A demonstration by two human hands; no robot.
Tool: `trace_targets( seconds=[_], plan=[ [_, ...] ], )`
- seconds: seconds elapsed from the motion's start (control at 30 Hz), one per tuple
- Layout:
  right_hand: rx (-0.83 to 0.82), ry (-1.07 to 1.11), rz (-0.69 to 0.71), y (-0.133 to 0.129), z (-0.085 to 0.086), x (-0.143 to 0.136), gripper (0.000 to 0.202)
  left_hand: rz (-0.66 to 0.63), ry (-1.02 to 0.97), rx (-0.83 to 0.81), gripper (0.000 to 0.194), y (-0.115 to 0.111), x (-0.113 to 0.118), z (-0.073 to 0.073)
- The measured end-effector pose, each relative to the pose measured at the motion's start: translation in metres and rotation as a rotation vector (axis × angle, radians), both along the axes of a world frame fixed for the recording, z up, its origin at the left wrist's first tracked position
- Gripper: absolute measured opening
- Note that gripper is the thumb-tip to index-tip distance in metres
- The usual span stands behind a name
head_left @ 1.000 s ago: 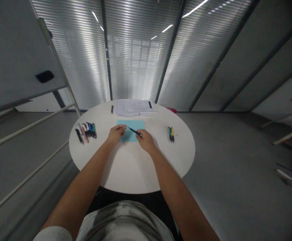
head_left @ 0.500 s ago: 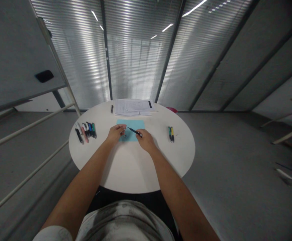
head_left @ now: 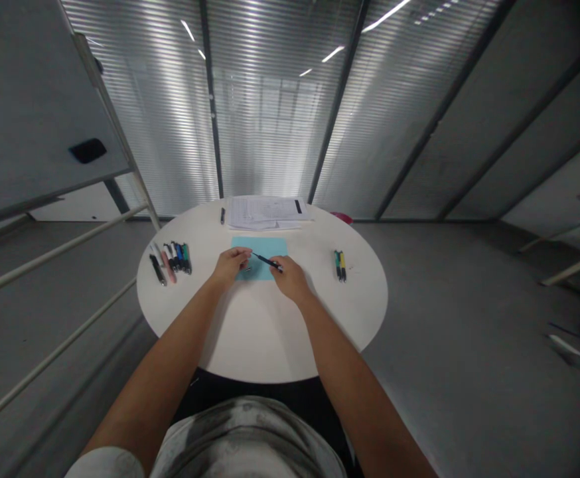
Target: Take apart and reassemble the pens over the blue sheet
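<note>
Over a light blue sheet (head_left: 265, 245) on the round white table, my right hand (head_left: 291, 279) grips the body of a dark pen (head_left: 267, 260). The pen slants up and to the left, ending in a thin tip. My left hand (head_left: 230, 264) is closed in a pinch at that thin tip; exactly what lies between the fingertips is too small to make out. A small shiny piece (head_left: 248, 269) lies on the sheet just beside my left fingers. Both hands hover close to the table.
Several pens (head_left: 176, 257) lie in a row at the table's left. Two pens (head_left: 340, 266), green and yellow, lie to the right. Behind the blue sheet are stacked papers (head_left: 265, 212) and a small dark pen (head_left: 223, 216). A whiteboard frame (head_left: 143, 192) stands left.
My left fingertips have shifted very slightly to the right along the pen's thin tip. My right hand and the pen stay almost still.
</note>
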State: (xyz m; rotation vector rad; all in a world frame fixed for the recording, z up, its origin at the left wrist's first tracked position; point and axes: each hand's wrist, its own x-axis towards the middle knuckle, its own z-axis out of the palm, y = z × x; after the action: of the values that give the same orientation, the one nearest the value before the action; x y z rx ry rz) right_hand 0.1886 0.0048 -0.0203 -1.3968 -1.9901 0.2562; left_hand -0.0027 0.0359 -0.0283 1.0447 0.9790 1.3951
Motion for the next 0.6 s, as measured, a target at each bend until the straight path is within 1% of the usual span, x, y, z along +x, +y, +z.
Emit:
trace_targets(
  seconds=[0.13, 0.23, 0.37, 0.6],
  plan=[
    [0.0, -0.063, -0.037, -0.0039, 0.0044, 0.0004, 0.023, 0.005, 0.051, 0.041, 0.017, 0.0002, -0.0001, -0.0003],
    [0.007, -0.097, -0.043, -0.0054, 0.0059, 0.0006, 0.024, 0.023, 0.154, 0.071, 0.012, -0.0017, 0.0004, 0.0009],
    [0.016, -0.119, -0.044, -0.005, 0.0056, 0.0007, 0.024, 0.032, 0.265, 0.081, 0.013, -0.0045, 0.001, 0.0019],
    [0.007, -0.082, -0.032, -0.0032, 0.0036, 0.0001, 0.025, 0.01, 0.209, 0.098, 0.025, -0.0071, 0.0027, 0.0048]
  ],
)
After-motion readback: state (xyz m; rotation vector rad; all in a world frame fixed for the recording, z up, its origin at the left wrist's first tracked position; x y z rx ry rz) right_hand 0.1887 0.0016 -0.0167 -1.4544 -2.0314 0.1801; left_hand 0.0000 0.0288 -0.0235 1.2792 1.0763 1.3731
